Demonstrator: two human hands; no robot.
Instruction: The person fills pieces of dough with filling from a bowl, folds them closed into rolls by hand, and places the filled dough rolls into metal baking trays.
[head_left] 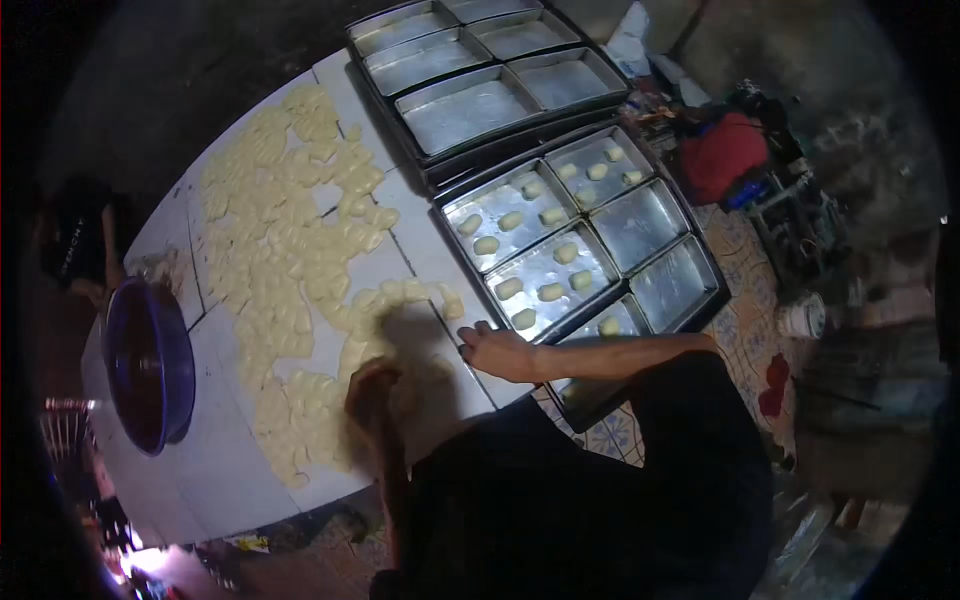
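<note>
Many pale yellow dough pieces (290, 220) lie spread over the white table (215, 470). My left hand (372, 388) is over the near edge of this dough, in shadow; its fingers look bent but are too dark and smeared to read. My right hand (500, 353) is at the table's right edge, beside the tray, fingers bent and slightly apart, with nothing visible in them. Close to it is one dough piece (451, 303). The divided metal tray (640, 228) on the right holds several small dough rolls (511, 221) in some compartments; my right forearm covers its near part.
Farther back stands another set of rectangular metal pans (465, 108), with no dough visible in them. A purple basin (180, 370) sits at the table's left edge, near another person (85, 240). Right of the tray are a red item (722, 155), a white bucket (802, 318) and patterned floor tiles (740, 300).
</note>
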